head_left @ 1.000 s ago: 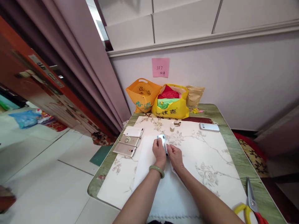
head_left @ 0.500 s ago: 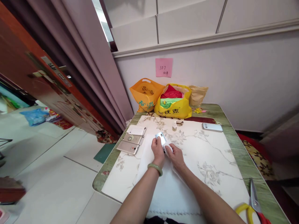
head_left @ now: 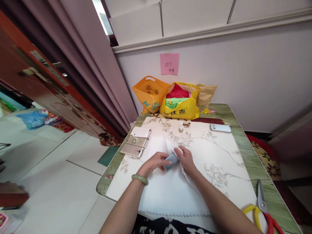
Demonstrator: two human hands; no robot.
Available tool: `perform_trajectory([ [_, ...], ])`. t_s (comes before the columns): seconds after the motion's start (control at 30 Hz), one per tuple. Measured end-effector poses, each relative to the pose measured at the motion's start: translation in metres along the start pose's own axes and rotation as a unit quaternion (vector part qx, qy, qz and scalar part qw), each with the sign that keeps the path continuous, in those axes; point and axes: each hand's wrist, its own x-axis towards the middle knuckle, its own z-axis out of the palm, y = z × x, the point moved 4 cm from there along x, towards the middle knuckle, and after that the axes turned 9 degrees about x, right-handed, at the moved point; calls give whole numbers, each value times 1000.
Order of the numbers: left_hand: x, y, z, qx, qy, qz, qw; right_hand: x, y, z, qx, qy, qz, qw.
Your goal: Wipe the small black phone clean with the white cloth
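Observation:
My left hand, with a green bangle at the wrist, is closed around the near-left end of a bluish mobile phone. My right hand pinches a bunched part of a white cloth against the phone's far-right end. The rest of that cloth spreads below the hands toward the table's front edge, and a fold of it stands up behind the phone. Three more phones lie in a row to the left, backs up. A small bottle stands beyond my hands.
Scissors with yellow and red handles lie at the table's right front. Another phone is at the right rear. Glasses sit beside the bottle. An orange bag, a yellow bag and a brown paper bag stand against the wall.
The phone has been turned in my hands and drawn nearer. My left hand has shifted left and lower, to the phone's near end; the cloth now rises in a fold behind the phone.

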Motion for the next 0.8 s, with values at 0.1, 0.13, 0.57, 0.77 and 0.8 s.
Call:
perform_trajectory([
  [0.1,11,6,3,118,19,-3,993,-3,-2,5,-43,-44,-18,998],
  [0.13,15,10,3,144,62,25,987,-3,-2,5,-46,-42,-22,998],
  [0.57,37,5,20,-29,274,114,955,1,2,-4,-25,92,-27,995],
  [0.77,43,12,34,-33,343,100,934,3,6,-8,-19,122,-5,992],
  [0.8,43,14,36,-22,353,97,930,3,7,-9,-19,127,-3,992],
])
